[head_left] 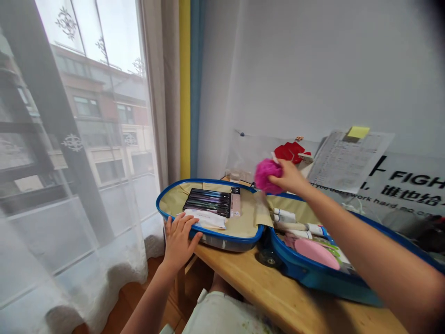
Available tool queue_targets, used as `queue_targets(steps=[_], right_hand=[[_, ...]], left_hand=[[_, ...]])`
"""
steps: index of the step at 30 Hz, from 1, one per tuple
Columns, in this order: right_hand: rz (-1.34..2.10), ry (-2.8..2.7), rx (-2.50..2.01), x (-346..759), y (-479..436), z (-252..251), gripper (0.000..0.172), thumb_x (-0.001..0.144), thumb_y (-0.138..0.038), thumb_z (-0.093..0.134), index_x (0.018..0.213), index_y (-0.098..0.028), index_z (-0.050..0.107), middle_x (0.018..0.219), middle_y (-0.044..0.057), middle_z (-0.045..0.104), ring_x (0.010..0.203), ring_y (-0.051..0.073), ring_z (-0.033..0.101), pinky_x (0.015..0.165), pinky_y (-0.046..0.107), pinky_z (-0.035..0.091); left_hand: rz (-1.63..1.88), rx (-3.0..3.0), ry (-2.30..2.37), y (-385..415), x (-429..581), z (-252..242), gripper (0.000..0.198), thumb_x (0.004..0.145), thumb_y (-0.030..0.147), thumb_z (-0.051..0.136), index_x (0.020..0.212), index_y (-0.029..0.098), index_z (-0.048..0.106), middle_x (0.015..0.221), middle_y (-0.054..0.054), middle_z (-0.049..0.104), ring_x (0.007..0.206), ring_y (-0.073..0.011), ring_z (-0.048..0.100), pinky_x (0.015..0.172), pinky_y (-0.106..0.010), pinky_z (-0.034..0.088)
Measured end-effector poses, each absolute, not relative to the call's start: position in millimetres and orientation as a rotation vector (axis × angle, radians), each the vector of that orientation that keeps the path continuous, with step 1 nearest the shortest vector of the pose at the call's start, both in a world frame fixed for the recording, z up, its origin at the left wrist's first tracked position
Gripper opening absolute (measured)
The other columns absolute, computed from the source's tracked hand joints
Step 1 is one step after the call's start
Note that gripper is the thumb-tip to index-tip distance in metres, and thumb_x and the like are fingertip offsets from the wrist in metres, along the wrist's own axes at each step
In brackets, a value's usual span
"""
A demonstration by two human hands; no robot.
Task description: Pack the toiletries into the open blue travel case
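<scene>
A blue-edged case (222, 239) lies unfolded on the wooden desk. In its left half are a pack of dark pens (208, 202) and a white packet (205, 219). My left hand (181, 235) rests on the front rim of that half, fingers spread, fingertips beside the packet. Above the case's hinge, my right hand (287, 177) grips a bright pink puffy ball (267, 176). The right half holds white tubes (285, 215), a pink oval item (317, 253) and other small things, partly hidden by my right forearm.
The wooden desk (239, 269) has its front edge near my lap. Behind the case, papers (351, 160) and a red item (290, 151) are at the wall. Dark items sit at the far right. Sheer curtains (104, 222) hang at the left.
</scene>
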State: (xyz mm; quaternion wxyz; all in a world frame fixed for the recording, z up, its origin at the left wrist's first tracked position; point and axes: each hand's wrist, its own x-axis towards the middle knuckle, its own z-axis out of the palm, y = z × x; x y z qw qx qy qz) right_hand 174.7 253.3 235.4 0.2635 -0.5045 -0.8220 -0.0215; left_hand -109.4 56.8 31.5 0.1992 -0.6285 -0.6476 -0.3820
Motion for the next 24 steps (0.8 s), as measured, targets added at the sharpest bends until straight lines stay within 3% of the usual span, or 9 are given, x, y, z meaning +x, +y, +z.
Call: queue_targets(steps=[5,11,15,20,24], right_hand=[[0.209,-2.343,-1.02,38.8,237.0,207.0,0.063,0.069,-0.031,0.06,0.128,-0.018,0.045,0.125,0.009,0.055,0.112,0.022,0.053,0.098,0.034,0.04],[0.454,-2.318,-0.984,-72.3,223.1,163.6,0.051,0.073,-0.043,0.061,0.116,-0.018,0.051,0.114,0.01,0.058,0.107,0.022,0.054,0.093,0.036,0.044],[0.54,-2.355,-1.009,-102.3,216.6,140.7,0.051,0.077,-0.05,0.06,0.115,-0.018,0.052,0.117,0.011,0.056,0.108,0.022,0.053,0.092,0.039,0.044],[0.656,-2.64,-0.905,-104.4,214.1,127.8,0.034,0.085,-0.042,0.056,0.105,-0.015,0.059,0.106,0.005,0.061,0.095,0.017,0.059,0.085,0.038,0.049],[0.715,-2.778,-0.869,-97.9,217.7,128.6,0.032,0.088,-0.041,0.053,0.105,-0.015,0.06,0.106,0.005,0.062,0.093,0.016,0.06,0.082,0.036,0.051]], left_hand=[[-1.057,-1.763,-1.797,56.1,-109.4,32.2,0.03,0.089,0.036,0.046,0.113,0.022,0.059,0.119,-0.008,0.061,0.125,-0.0274,0.044,0.111,-0.053,0.016],[-1.049,-1.764,-1.792,56.0,-108.6,33.2,0.031,0.089,0.036,0.047,0.113,0.022,0.059,0.119,-0.008,0.061,0.124,-0.0273,0.044,0.111,-0.052,0.016],[-1.058,-1.76,-1.784,56.1,-107.5,34.2,0.03,0.089,0.035,0.046,0.112,0.021,0.059,0.117,-0.008,0.062,0.123,-0.0271,0.045,0.111,-0.053,0.016],[-1.085,-1.75,-1.763,56.6,-107.9,33.4,0.029,0.09,0.035,0.045,0.111,0.021,0.059,0.115,-0.008,0.062,0.122,-0.0265,0.045,0.111,-0.052,0.017],[-1.097,-1.764,-1.761,56.5,-107.6,32.4,0.029,0.09,0.035,0.045,0.112,0.021,0.058,0.116,-0.007,0.061,0.122,-0.0271,0.045,0.11,-0.053,0.016]])
